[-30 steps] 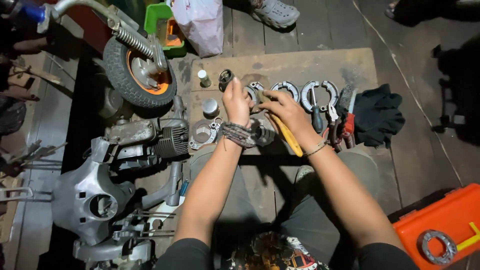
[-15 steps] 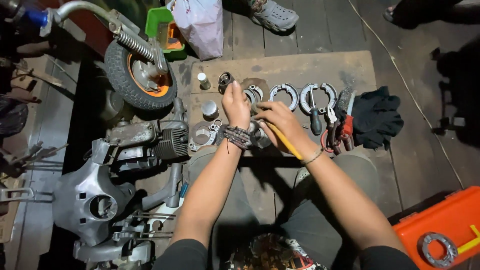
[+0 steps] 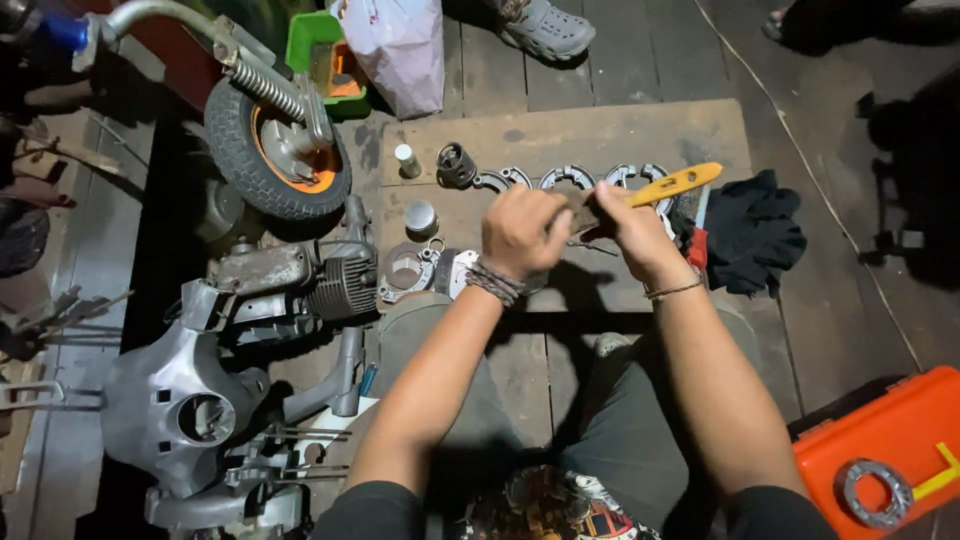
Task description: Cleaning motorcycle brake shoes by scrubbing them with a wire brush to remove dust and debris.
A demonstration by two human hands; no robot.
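Yellow-handled brush (image 3: 668, 186), long and plastic, sits in the right hand (image 3: 628, 225); fingers closed around the handle near its head, handle pointing away to the right. Bristle end is hidden between the hands, so the contact point cannot be told. Left hand (image 3: 520, 232) is curled shut over a small dark metal part, mostly covered; its kind cannot be told. Both hands meet above the brown cardboard sheet (image 3: 560, 140) on the wooden plank floor (image 3: 800, 300), likely so the part is steadied while the brush works on it.

Just beyond the hands, on the sheet: row of curved grey metal brake shoes (image 3: 568, 178), a dark metal piston (image 3: 456, 165), a small white bottle (image 3: 406, 160), a round silver cap (image 3: 421, 216). Black cloth (image 3: 755, 230) lies right of the row. Finned grey engine block (image 3: 300, 285) and small rubber wheel with orange hub (image 3: 275, 150) sit to the left. Orange plastic case (image 3: 900, 440) with a grey ring lies near right.
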